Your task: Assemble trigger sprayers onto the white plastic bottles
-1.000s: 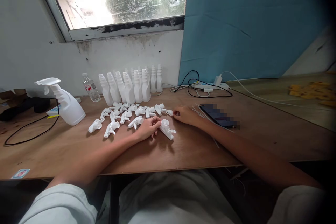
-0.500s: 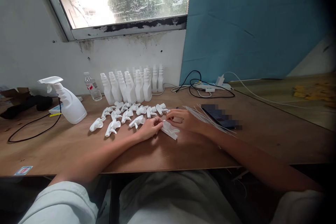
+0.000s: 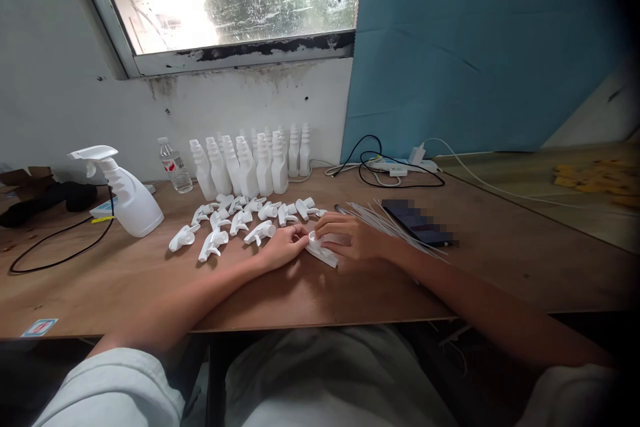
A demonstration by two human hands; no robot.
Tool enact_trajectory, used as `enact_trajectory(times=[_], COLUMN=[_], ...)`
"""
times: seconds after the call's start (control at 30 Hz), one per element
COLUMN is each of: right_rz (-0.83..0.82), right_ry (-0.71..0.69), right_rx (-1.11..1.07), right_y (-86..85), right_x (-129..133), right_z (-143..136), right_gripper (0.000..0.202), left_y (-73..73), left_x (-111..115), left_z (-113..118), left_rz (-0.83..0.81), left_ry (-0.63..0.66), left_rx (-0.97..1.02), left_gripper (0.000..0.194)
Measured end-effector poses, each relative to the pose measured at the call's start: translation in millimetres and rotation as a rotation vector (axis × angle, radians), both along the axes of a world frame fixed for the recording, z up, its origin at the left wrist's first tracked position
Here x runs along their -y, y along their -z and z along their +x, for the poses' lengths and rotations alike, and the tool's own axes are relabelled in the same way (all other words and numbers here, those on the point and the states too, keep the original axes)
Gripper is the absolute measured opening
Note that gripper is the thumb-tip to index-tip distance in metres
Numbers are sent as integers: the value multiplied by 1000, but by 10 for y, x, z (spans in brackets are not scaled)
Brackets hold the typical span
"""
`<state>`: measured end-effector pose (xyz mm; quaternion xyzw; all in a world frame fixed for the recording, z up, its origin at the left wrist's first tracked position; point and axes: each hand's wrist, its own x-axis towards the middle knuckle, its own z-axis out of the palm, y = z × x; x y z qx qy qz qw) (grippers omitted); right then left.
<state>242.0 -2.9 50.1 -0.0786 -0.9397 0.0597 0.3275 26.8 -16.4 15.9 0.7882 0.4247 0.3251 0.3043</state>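
A white trigger spray head (image 3: 324, 255) lies on its side at the table's middle, its round collar opening turned up between my hands. My left hand (image 3: 286, 245) is closed, with thumb and fingertips gripping the collar end from the left. From the right, my right hand (image 3: 353, 235) has its fingers bent over the same spray head, pinching at the collar and hiding part of the body and trigger. Several more spray heads (image 3: 260, 232) lie loosely spread just beyond my left hand. Thin white dip tubes (image 3: 380, 223) lie in a bundle beside my right wrist.
Several white bottles (image 3: 247, 170) without tops stand by the wall. An assembled spray bottle (image 3: 135, 207) and a clear water bottle (image 3: 176, 170) stand on the left. A dark phone (image 3: 413, 220), a power strip (image 3: 407, 165) and cables (image 3: 370, 180) lie on the right.
My right hand has shifted slightly and curled over the spray head. The collar has turned, so its round opening now shows. My left hand stays at nearly the same place.
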Motion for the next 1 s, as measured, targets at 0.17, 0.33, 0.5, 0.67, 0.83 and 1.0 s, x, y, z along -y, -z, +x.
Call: enact_trajectory(times=[0.17, 0.33, 0.5, 0.67, 0.83, 1.0], right_rz=[-61, -92, -47, 51, 26, -39], right_ry=[17, 46, 83, 127, 104, 85], right_rx=[9, 34, 57, 75, 67, 57], right_y=[-3, 21, 58, 111, 85, 56], right_x=[44, 38, 13, -10, -13, -8], right_z=[-1, 9, 25, 33, 41, 37], right_gripper=[9, 12, 12, 13, 16, 18], left_y=[-22, -49, 1, 22, 5, -7], left_x=[38, 32, -28, -48, -74, -74], left_z=[-74, -146, -138, -138, -143, -147], left_rz=[244, 524, 555, 560, 569, 511], left_ry=[100, 288, 247, 231, 272, 286], left_rx=[5, -217, -252, -226, -241, -236], left_gripper=[29, 28, 24, 22, 26, 29])
